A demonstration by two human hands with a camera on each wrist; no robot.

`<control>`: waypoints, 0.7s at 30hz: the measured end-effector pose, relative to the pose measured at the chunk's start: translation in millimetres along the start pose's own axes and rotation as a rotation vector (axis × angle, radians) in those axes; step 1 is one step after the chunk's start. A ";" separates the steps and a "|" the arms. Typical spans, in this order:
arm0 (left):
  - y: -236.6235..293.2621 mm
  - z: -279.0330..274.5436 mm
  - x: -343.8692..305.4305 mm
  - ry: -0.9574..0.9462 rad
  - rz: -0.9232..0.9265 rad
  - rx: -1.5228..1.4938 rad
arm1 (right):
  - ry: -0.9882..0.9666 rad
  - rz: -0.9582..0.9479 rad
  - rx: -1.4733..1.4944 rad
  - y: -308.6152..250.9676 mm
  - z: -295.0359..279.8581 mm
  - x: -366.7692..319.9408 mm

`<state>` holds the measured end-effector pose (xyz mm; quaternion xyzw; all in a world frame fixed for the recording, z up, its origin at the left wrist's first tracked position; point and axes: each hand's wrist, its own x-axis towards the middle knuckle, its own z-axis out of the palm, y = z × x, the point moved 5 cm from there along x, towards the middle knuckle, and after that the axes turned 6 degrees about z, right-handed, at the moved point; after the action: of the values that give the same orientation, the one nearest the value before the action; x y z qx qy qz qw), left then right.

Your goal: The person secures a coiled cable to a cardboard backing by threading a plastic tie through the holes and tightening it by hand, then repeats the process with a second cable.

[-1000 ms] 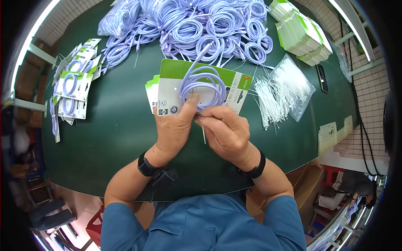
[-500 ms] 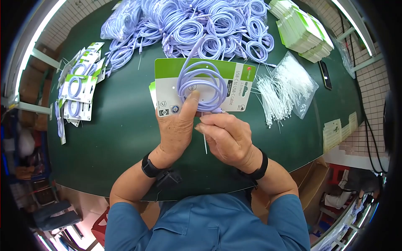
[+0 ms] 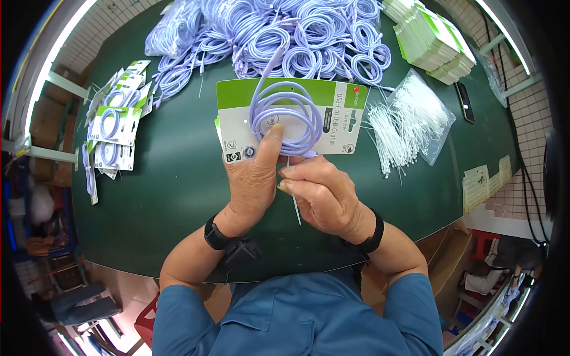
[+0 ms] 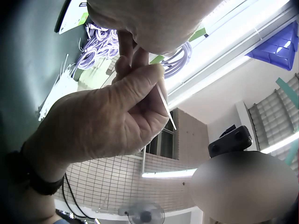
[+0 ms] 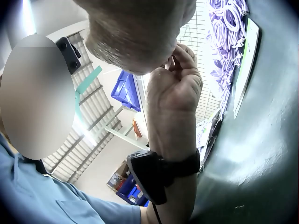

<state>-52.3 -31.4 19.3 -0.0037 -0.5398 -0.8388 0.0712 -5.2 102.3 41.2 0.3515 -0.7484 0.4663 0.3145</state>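
In the head view, my left hand (image 3: pixel 252 181) holds a green-and-white packaging card (image 3: pixel 237 127) printed "USB-C to USB-C cable". Its thumb presses a coiled lilac cable (image 3: pixel 304 148) against the card's front, while its other fingers are hidden behind. Just under the card's lower edge, my right hand (image 3: pixel 325 199) pinches a thin white cable tie (image 3: pixel 297 210) between thumb and forefinger. The tie's tail points down toward me. The left wrist view shows the same tie (image 4: pixel 167 108) sticking out past the right thumb (image 4: pixel 140 86).
Coiled lilac cables (image 3: pixel 309 35) lie heaped at the back. Finished-looking cards with cables (image 3: pixel 110 124) are piled on the left. Stacked cards (image 3: pixel 430 44), a bag of white cable ties (image 3: pixel 409 118) and a phone (image 3: pixel 465 102) lie on the right of the green table (image 3: pixel 148 207).
More of the cable tie's tail shows below my right hand, now slanting rightward. The card has turned to lie more level, with my left thumb still on the coil.
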 end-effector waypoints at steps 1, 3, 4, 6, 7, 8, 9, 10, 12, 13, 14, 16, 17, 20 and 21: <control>2.2 1.5 -0.2 0.000 0.000 0.000 | 0.001 0.002 0.002 0.1 0.1 0.1; 4.7 3.7 -1.1 0.016 -0.034 -0.022 | -0.002 0.002 0.003 0.3 0.3 0.7; 4.3 3.8 -1.8 0.024 -0.052 -0.032 | -0.005 0.002 0.005 0.3 0.4 0.8; 0.4 1.4 0.1 0.012 -0.024 -0.014 | -0.009 0.003 0.008 0.8 1.1 0.3; -1.6 0.0 1.8 -0.003 0.006 0.005 | -0.008 -0.001 0.012 1.4 1.7 -0.5; -1.6 -0.2 2.5 -0.018 0.037 0.023 | -0.007 -0.006 0.015 2.1 2.2 -1.3; -1.2 -0.2 2.4 -0.018 0.038 0.022 | -0.006 -0.012 0.018 2.3 2.4 -1.4; -1.0 0.2 2.2 -0.021 0.032 0.008 | -0.007 -0.012 0.018 2.2 2.4 -0.9; -1.1 1.2 1.7 -0.030 0.021 -0.020 | -0.010 -0.011 0.021 1.8 2.3 0.1; -2.4 0.8 1.5 -0.030 0.020 -0.021 | -0.011 -0.010 0.022 1.7 2.1 0.6; -5.8 -1.5 1.3 -0.003 0.011 -0.048 | -0.013 -0.010 0.021 1.6 2.1 1.5; -13.1 -6.3 1.0 0.054 -0.007 -0.104 | -0.014 0.008 0.023 3.0 1.9 4.4; -15.2 -7.2 1.3 0.055 -0.005 -0.109 | -0.015 0.017 0.023 4.0 1.3 5.7; -12.3 -11.0 3.0 0.057 0.171 0.063 | -0.029 0.027 -0.024 7.2 -0.8 8.0; -13.9 -11.8 2.6 0.061 0.171 0.058 | -0.035 0.033 -0.045 8.4 -1.1 8.3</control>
<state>-55.7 -36.8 2.0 -0.0221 -0.5593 -0.8133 0.1588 -16.5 104.1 44.2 0.3400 -0.7699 0.4482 0.3012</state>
